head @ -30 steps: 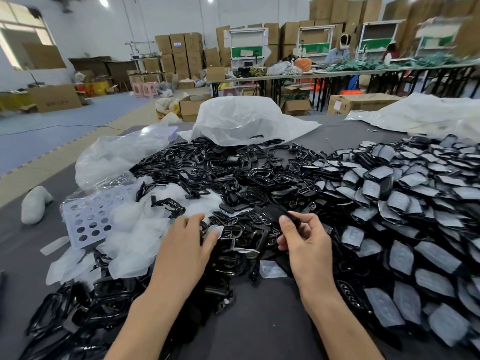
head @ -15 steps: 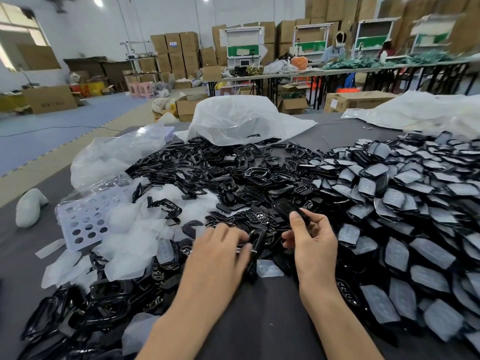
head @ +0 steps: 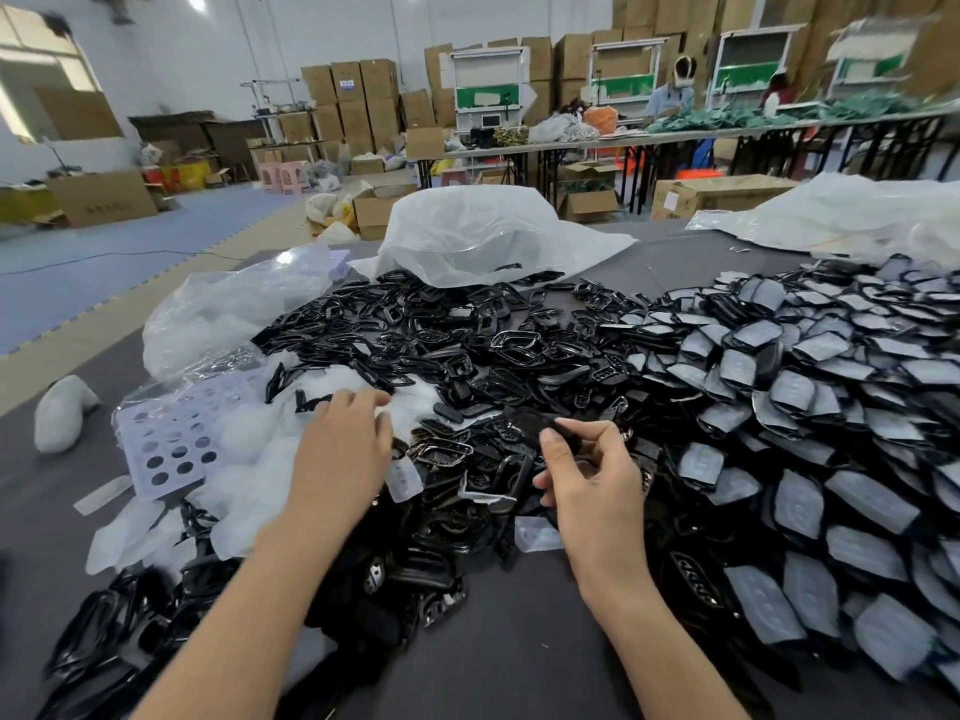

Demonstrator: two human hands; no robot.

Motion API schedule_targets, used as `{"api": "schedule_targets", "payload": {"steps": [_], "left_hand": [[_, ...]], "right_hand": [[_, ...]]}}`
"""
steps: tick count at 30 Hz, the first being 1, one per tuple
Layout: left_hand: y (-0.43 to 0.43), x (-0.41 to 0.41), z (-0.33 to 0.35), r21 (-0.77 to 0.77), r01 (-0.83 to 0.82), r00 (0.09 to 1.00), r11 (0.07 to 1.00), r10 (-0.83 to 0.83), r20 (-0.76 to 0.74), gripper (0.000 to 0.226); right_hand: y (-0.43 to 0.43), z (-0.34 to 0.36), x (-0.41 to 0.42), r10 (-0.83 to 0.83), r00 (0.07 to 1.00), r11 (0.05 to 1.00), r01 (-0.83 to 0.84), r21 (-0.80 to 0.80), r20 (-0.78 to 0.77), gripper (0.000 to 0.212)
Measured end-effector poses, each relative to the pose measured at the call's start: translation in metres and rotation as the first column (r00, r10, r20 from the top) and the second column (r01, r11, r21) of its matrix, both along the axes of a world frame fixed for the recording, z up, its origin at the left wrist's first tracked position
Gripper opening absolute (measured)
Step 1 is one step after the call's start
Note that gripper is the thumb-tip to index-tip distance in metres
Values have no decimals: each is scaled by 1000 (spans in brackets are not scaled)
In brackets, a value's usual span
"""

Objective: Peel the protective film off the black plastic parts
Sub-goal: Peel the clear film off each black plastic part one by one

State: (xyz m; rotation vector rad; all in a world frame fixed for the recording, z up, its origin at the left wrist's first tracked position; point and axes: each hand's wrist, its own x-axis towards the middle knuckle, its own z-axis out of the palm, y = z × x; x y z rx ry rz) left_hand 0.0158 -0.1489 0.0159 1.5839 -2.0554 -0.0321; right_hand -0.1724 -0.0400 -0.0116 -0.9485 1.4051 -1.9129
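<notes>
Right hand (head: 587, 485) pinching black plastic part (head: 530, 426), crinkly translucent film heap (head: 244, 444)

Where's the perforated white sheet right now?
Head view: the perforated sheet lies left of the left hand, on the grey table beside white film scraps.

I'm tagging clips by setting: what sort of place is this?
Likely a factory floor: stacked cardboard boxes along the back wall, a long work table behind, heaps of black plastic parts in front.

free: bare table (head: 519, 662) at near edge | blocked: parts heap (head: 467, 356) ahead, filmed parts (head: 805, 407) right, film scraps (head: 249, 439) left
</notes>
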Motion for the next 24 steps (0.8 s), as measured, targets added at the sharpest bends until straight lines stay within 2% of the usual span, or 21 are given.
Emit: {"api": "schedule_targets", "payload": {"steps": [2, 5, 8, 10, 15, 17, 19, 21, 24], "left_hand": [[-22, 3, 2, 140, -37, 986, 989, 13, 168, 37], [-43, -3, 6, 222, -72, 931, 972, -15, 366, 42], [-49, -7, 9, 212, -104, 919, 972, 12, 394, 36], [-46, -6, 7, 150, -92, 932, 984, 32, 362, 25], [-25, 3, 12, -59, -50, 983, 997, 60, 176, 33], [-17, 4, 18, -125, -21, 1000, 992, 18, -23, 29], [-4, 2, 24, -66, 37, 946, 997, -56, -319, 22], [14, -4, 26, 26, 135, 826, 990, -98, -556, 14], [35, -14, 15, 70, 158, 763, 985, -77, -642, 11]], "right_hand": [[1, -1, 3, 25, 999, 1000, -25, 16, -45, 9], [1, -2, 2, 40, 996, 999, -38, 38, -73, 7], [1, -2, 1, 42, 997, 998, -39, 51, -62, 7], [1, -2, 1, 46, 997, 997, -43, 57, -55, 7], [1, -1, 3, 54, 997, 997, -51, 61, -51, 7], [1, 0, 4, 60, 997, 996, -57, 62, -45, 8], [2, 1, 4, 70, 998, 996, -70, 53, -6, 9], [2, 4, 3, 95, 992, 995, -97, 25, 85, 8], [1, 8, 1, 162, 967, 986, -164, -9, 198, 7]]}}
